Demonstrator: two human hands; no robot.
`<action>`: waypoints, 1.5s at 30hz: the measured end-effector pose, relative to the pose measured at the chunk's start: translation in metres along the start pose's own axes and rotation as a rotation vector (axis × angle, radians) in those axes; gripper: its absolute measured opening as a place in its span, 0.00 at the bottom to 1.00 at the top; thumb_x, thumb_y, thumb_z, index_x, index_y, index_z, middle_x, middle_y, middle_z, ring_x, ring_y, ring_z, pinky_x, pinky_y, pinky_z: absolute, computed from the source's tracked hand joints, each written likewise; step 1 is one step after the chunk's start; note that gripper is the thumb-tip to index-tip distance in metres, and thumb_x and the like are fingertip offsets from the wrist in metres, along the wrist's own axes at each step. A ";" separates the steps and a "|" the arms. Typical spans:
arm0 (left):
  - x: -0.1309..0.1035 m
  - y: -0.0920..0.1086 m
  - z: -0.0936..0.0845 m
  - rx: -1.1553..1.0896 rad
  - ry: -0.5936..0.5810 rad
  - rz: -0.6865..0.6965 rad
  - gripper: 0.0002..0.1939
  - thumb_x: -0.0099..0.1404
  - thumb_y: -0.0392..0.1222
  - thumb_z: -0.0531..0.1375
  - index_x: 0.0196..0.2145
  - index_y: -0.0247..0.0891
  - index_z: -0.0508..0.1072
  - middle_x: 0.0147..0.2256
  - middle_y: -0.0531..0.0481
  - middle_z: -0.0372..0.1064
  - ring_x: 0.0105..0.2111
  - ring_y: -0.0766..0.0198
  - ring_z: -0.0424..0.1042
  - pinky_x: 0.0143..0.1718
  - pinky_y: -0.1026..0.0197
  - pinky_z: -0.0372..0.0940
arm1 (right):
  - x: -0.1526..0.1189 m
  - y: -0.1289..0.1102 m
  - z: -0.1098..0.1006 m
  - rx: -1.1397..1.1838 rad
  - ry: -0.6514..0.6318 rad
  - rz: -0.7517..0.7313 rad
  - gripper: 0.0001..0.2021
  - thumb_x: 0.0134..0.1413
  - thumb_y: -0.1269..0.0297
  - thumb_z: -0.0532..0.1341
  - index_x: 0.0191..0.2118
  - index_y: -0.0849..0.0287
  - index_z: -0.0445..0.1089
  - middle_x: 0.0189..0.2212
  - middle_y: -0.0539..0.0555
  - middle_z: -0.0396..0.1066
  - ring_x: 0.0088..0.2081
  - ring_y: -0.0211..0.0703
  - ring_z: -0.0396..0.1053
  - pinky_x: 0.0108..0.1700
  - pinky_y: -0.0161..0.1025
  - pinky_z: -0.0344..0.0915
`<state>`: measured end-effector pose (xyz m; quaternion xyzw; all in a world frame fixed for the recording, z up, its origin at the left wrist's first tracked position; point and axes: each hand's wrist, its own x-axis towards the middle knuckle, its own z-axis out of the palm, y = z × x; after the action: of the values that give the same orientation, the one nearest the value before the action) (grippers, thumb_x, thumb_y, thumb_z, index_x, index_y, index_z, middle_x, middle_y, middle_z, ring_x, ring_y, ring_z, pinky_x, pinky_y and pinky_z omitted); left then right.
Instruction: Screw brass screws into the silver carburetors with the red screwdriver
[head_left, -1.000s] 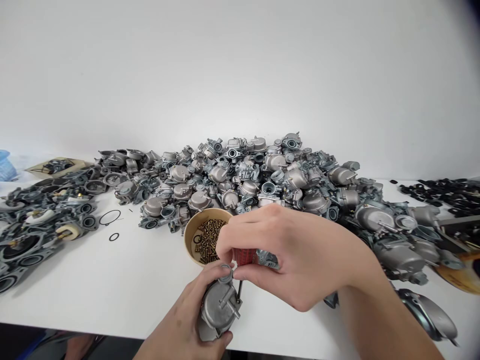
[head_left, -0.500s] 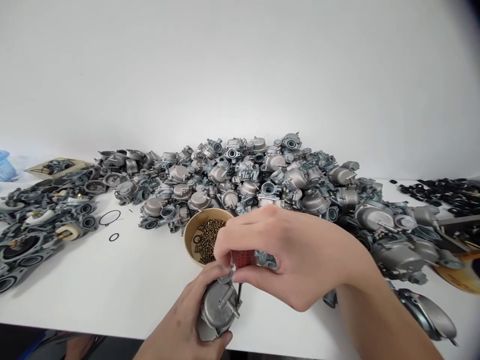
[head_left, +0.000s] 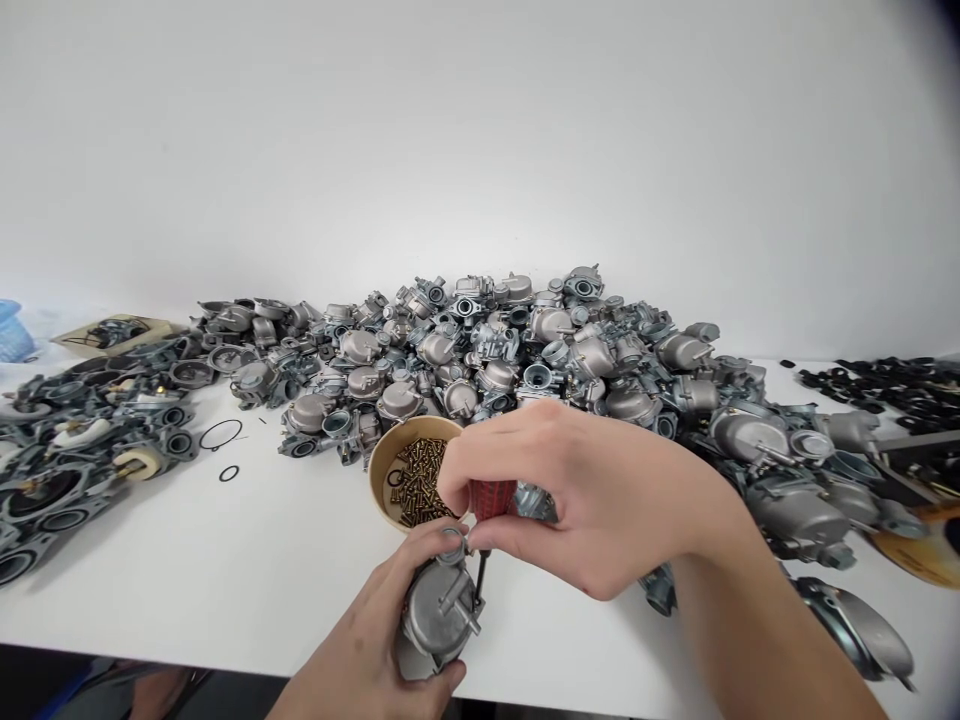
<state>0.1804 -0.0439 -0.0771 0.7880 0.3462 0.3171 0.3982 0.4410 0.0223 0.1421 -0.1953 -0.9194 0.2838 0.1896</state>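
Observation:
My left hand [head_left: 375, 635] is wrapped round a grey metal carburetor [head_left: 437, 612] near the table's front edge, its rounded bowl facing up. Above it, my right hand [head_left: 570, 490] grips the red handle of a screwdriver [head_left: 491, 498] between thumb and fingers. The dark shaft points down to the right edge of the carburetor's bowl; the tip meets a corner there, and the screw under it is too small to make out. Just behind my hands stands a tan bowl [head_left: 381, 480] of brass-coloured screws [head_left: 420, 480], partly covered by my right hand.
A large heap of carburetors [head_left: 495, 350] spans the table's back. Open carburetor bodies [head_left: 67, 450] lie at the left, with black rings [head_left: 229, 473] beside them. Black parts [head_left: 885, 390] and a yellow container [head_left: 926, 550] are at the right. A white wall stands behind.
My right hand and the screwdriver handle have risen slightly and shifted a little right, showing more of the shaft. My left hand and the carburetor look almost unmoved.

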 end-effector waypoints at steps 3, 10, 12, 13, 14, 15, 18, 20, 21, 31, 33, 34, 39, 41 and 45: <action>0.000 0.001 0.000 0.013 0.009 0.012 0.59 0.53 0.29 0.69 0.75 0.61 0.49 0.73 0.43 0.59 0.71 0.31 0.63 0.70 0.32 0.65 | 0.000 0.001 0.000 0.007 0.015 -0.001 0.06 0.63 0.74 0.61 0.38 0.56 0.64 0.31 0.47 0.69 0.31 0.35 0.64 0.36 0.35 0.61; 0.001 0.002 0.001 0.023 0.036 0.034 0.57 0.52 0.30 0.68 0.74 0.60 0.53 0.72 0.44 0.61 0.70 0.33 0.65 0.69 0.35 0.67 | 0.001 0.004 0.000 0.011 0.006 0.008 0.08 0.58 0.77 0.62 0.38 0.56 0.65 0.32 0.47 0.70 0.31 0.35 0.64 0.36 0.35 0.63; 0.001 0.001 0.000 0.026 0.039 0.035 0.57 0.52 0.30 0.68 0.74 0.60 0.53 0.72 0.44 0.61 0.71 0.32 0.65 0.69 0.35 0.67 | 0.001 0.004 0.000 0.014 0.008 0.009 0.09 0.57 0.77 0.61 0.38 0.56 0.65 0.33 0.48 0.70 0.31 0.35 0.64 0.36 0.35 0.63; 0.002 0.001 0.000 0.026 0.037 0.034 0.57 0.52 0.30 0.68 0.74 0.60 0.53 0.72 0.44 0.61 0.71 0.32 0.65 0.69 0.35 0.67 | 0.001 0.004 0.000 0.015 0.010 0.010 0.09 0.57 0.78 0.61 0.38 0.56 0.65 0.33 0.48 0.70 0.31 0.35 0.64 0.36 0.35 0.63; 0.002 0.001 0.000 0.026 0.035 0.031 0.57 0.52 0.30 0.68 0.74 0.61 0.53 0.72 0.44 0.61 0.71 0.32 0.64 0.69 0.35 0.67 | 0.002 0.004 0.000 0.018 0.014 0.010 0.09 0.57 0.78 0.61 0.38 0.56 0.65 0.33 0.47 0.70 0.30 0.35 0.64 0.35 0.35 0.62; 0.002 0.002 0.000 0.025 0.034 0.031 0.57 0.52 0.30 0.69 0.74 0.61 0.53 0.72 0.44 0.61 0.71 0.32 0.64 0.69 0.36 0.67 | 0.002 0.004 0.000 0.021 0.017 0.010 0.09 0.57 0.78 0.61 0.38 0.56 0.65 0.33 0.47 0.70 0.30 0.34 0.64 0.35 0.34 0.62; 0.002 0.002 0.000 0.029 0.030 0.027 0.57 0.52 0.30 0.69 0.74 0.60 0.53 0.72 0.43 0.60 0.71 0.32 0.64 0.69 0.36 0.68 | 0.002 0.004 -0.001 0.020 0.017 0.011 0.09 0.57 0.78 0.61 0.38 0.56 0.65 0.32 0.46 0.69 0.31 0.34 0.64 0.35 0.35 0.62; 0.002 0.002 0.000 0.034 0.028 0.016 0.57 0.52 0.29 0.68 0.73 0.59 0.53 0.72 0.43 0.60 0.71 0.32 0.65 0.68 0.37 0.68 | 0.002 0.005 -0.002 0.011 0.010 0.012 0.09 0.57 0.77 0.61 0.38 0.56 0.65 0.32 0.47 0.69 0.30 0.35 0.64 0.35 0.35 0.62; 0.001 0.002 0.000 0.035 0.027 0.010 0.56 0.52 0.29 0.68 0.73 0.59 0.54 0.73 0.43 0.60 0.71 0.32 0.65 0.68 0.37 0.69 | 0.002 0.005 -0.002 0.008 0.007 0.015 0.09 0.57 0.77 0.61 0.38 0.56 0.65 0.32 0.47 0.69 0.30 0.36 0.64 0.35 0.35 0.62; -0.001 -0.002 0.001 0.023 0.024 0.002 0.56 0.52 0.30 0.69 0.74 0.60 0.54 0.73 0.42 0.58 0.72 0.30 0.63 0.69 0.33 0.67 | 0.002 0.009 -0.003 -0.002 0.015 0.017 0.07 0.64 0.72 0.65 0.37 0.56 0.66 0.30 0.45 0.69 0.29 0.34 0.63 0.33 0.34 0.60; -0.002 -0.003 0.000 0.021 0.015 -0.013 0.57 0.52 0.30 0.69 0.73 0.61 0.54 0.73 0.43 0.58 0.72 0.29 0.63 0.69 0.31 0.66 | 0.002 0.009 -0.003 -0.007 0.014 0.016 0.07 0.65 0.70 0.66 0.38 0.56 0.67 0.30 0.45 0.70 0.29 0.34 0.64 0.33 0.34 0.60; -0.002 -0.003 0.000 0.020 0.012 -0.018 0.57 0.52 0.29 0.69 0.73 0.61 0.53 0.73 0.42 0.58 0.72 0.29 0.63 0.69 0.30 0.66 | 0.002 0.009 -0.003 -0.012 0.014 0.016 0.07 0.65 0.70 0.66 0.38 0.56 0.67 0.30 0.44 0.70 0.29 0.33 0.65 0.33 0.34 0.60; -0.002 -0.002 0.000 0.020 0.010 -0.020 0.59 0.50 0.28 0.68 0.74 0.60 0.53 0.73 0.42 0.58 0.72 0.28 0.62 0.70 0.30 0.65 | 0.002 0.009 -0.002 -0.014 0.025 0.031 0.08 0.64 0.70 0.68 0.37 0.57 0.67 0.28 0.43 0.69 0.28 0.32 0.65 0.32 0.33 0.59; -0.001 -0.002 0.001 0.028 0.012 -0.019 0.59 0.50 0.28 0.68 0.74 0.60 0.53 0.74 0.42 0.58 0.72 0.28 0.62 0.70 0.30 0.65 | 0.002 0.009 -0.001 -0.010 0.023 0.037 0.08 0.64 0.70 0.68 0.37 0.57 0.67 0.28 0.43 0.69 0.28 0.31 0.65 0.32 0.33 0.60; -0.002 -0.002 0.001 0.031 0.013 -0.014 0.58 0.52 0.29 0.68 0.75 0.59 0.53 0.74 0.43 0.58 0.72 0.29 0.63 0.70 0.31 0.66 | 0.002 0.009 -0.001 -0.011 0.017 0.047 0.08 0.64 0.70 0.69 0.37 0.57 0.68 0.28 0.43 0.70 0.28 0.32 0.66 0.32 0.34 0.60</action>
<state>0.1798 -0.0447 -0.0794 0.7896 0.3593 0.3139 0.3859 0.4422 0.0305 0.1382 -0.2203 -0.9145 0.2813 0.1898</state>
